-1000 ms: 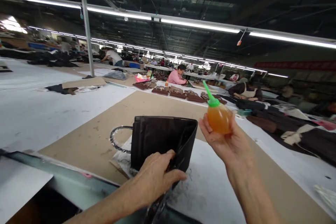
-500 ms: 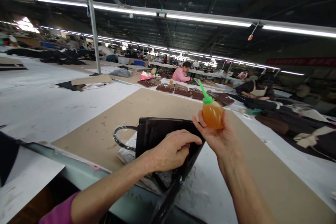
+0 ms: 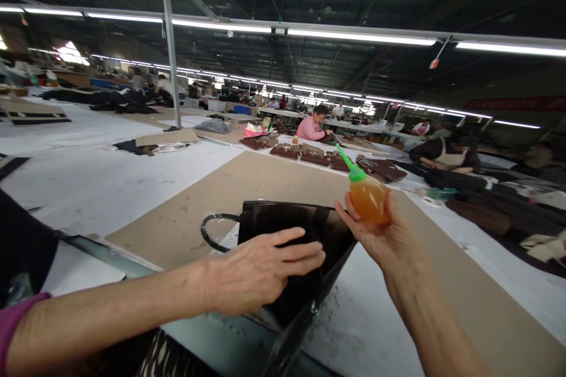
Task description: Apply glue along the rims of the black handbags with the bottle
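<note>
A dark brown leather bag (image 3: 283,221) with a plastic-wrapped handle (image 3: 212,230) stands open on the table edge in front of me. My left hand (image 3: 260,268) lies flat against the bag's near side, fingers stretched out. My right hand (image 3: 382,235) is raised to the right of the bag and grips a small squeeze bottle (image 3: 367,197) of orange liquid with a green pointed nozzle that tilts up and to the left.
The bag rests on a white sheet (image 3: 354,318) over a brown board (image 3: 260,182). Further back lie rows of brown bag pieces (image 3: 309,156). A person in pink (image 3: 312,126) works at a far table. A metal post (image 3: 171,56) rises at the left.
My left hand has slid from gripping the bag's lower edge to lying flat, fingers straightened, on its side. The bottle hand shifted slightly. The view has panned.
</note>
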Demonstrator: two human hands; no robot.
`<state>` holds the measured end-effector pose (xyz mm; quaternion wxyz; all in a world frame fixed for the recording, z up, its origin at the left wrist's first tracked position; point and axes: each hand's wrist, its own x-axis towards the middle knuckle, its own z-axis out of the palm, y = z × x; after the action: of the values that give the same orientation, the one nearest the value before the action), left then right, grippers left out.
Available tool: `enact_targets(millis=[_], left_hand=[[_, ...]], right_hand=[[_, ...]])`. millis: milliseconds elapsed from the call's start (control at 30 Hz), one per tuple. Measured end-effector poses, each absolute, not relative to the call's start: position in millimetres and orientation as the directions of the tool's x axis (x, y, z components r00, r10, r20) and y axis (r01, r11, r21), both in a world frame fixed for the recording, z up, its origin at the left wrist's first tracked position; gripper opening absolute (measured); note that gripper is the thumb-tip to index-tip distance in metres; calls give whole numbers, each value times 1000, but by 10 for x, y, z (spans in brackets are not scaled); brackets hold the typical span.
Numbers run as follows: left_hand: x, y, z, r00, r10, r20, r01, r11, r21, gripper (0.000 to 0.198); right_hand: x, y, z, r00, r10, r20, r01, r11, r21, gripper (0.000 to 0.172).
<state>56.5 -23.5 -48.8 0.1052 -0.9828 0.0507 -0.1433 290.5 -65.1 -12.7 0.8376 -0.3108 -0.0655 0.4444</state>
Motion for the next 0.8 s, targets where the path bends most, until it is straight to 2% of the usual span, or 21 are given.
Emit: enact_targets(millis=[67,133,200,300,367,433,467,533,600,667,733,800], left_hand=[[410,-354,-509,955,-145,260,-80,-966,-245,27],[315,-432,-514,959,-145,245,-80,-962,-259,24],[276,-464,-518,960,-111,257,-64,-981,-183,19],[257,-453,-572,975,52,214,27,-993,116,14],[220,-415,-666,960,258,108,208,-916,342,10],[147,-348,-807,892,448,-64,402,-720,566,21],[101,-305,-886,853,494,-168,470,-589,657,28],[3,-211,-1032,813,483,-324,536,-406,740,34],[-73,-142,-1111,785,525,-329,580,-438,687,37],[-103,-143,-1079,707,672,-220,672,-543,504,35],[-78,-232,-931,584,797,-155,798,-527,293,25],[-4,-390,-708,510,849,-136,856,-487,172,23]], right_hand=[[2892,-639,-126,595,787,-164,-702,410,-582,19],[2879,-629,-126,595,788,-158,-697,408,-589,19],[2874,-622,-128,595,789,-154,-691,404,-600,19],[2886,-618,-132,599,786,-149,-678,400,-616,20],[2907,-626,-135,602,785,-148,-671,397,-626,21],[2929,-644,-138,604,784,-142,-663,396,-635,21],[2938,-656,-138,605,784,-138,-659,395,-640,20],[2953,-681,-140,608,783,-133,-649,393,-652,20],[2960,-700,-144,603,788,-123,-640,386,-665,22],[2961,-705,-149,601,791,-114,-631,383,-674,24],[2959,-700,-151,611,784,-109,-621,389,-681,23],[2955,-690,-147,625,771,-119,-613,391,-686,23]])
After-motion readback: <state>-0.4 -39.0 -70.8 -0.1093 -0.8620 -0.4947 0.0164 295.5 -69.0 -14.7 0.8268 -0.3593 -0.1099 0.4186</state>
